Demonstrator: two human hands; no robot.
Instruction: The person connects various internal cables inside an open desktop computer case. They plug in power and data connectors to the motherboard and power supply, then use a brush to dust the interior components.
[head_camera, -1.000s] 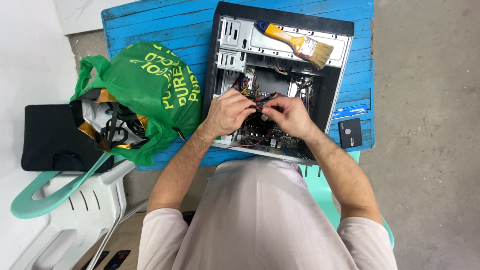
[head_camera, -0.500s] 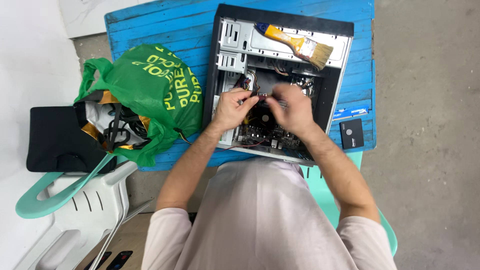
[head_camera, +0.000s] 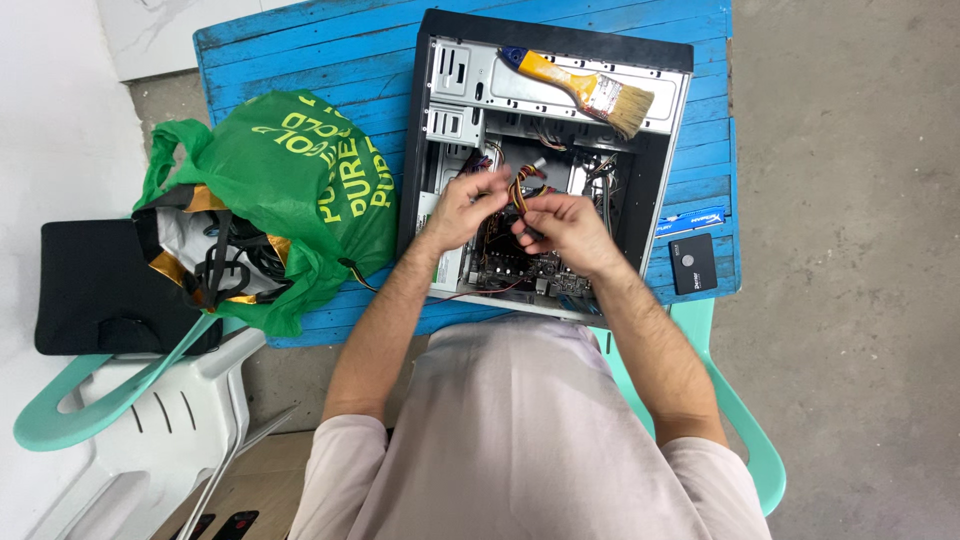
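Observation:
An open computer case (head_camera: 660, 180) lies on its side on a blue wooden table (head_camera: 300, 60). Both my hands are inside it, over the motherboard (head_camera: 500, 262). My left hand (head_camera: 465, 208) pinches a bundle of yellow, red and black cables (head_camera: 522, 185). My right hand (head_camera: 562, 228) grips the lower end of the same bundle, close against the left hand. A yellow-handled paintbrush (head_camera: 580, 85) rests across the top of the case.
A green bag (head_camera: 300, 190) stuffed with cables sits on the table's left side. A black pouch (head_camera: 95, 290) lies on a chair (head_camera: 120, 420) to the left. A small black drive (head_camera: 692, 262) and a blue stick (head_camera: 690, 220) lie right of the case.
Both hands have risen slightly inside the case and lifted the cable bundle. The view has shifted a little to the left.

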